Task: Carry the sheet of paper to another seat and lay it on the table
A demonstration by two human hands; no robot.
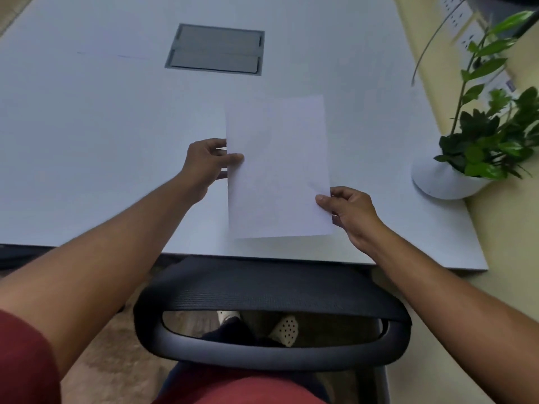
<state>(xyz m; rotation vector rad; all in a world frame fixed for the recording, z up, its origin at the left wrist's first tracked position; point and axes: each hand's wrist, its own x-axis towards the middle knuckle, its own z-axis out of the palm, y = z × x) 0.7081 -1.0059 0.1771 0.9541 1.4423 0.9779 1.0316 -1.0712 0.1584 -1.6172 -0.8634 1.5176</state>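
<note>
A blank white sheet of paper [278, 167] is held over the near part of the white table [102, 141], long side running away from me. My left hand [205, 164] pinches its left edge about halfway up, thumb on top. My right hand [348, 212] pinches its lower right edge, thumb on top and fingers underneath. Whether the sheet touches the tabletop I cannot tell.
A black mesh chair back [271, 298] stands between me and the table's front edge. A grey cable hatch [215, 49] is set into the tabletop further back. A potted green plant in a white pot [450, 176] stands at the table's right edge. A power strip [463, 27] lies far right.
</note>
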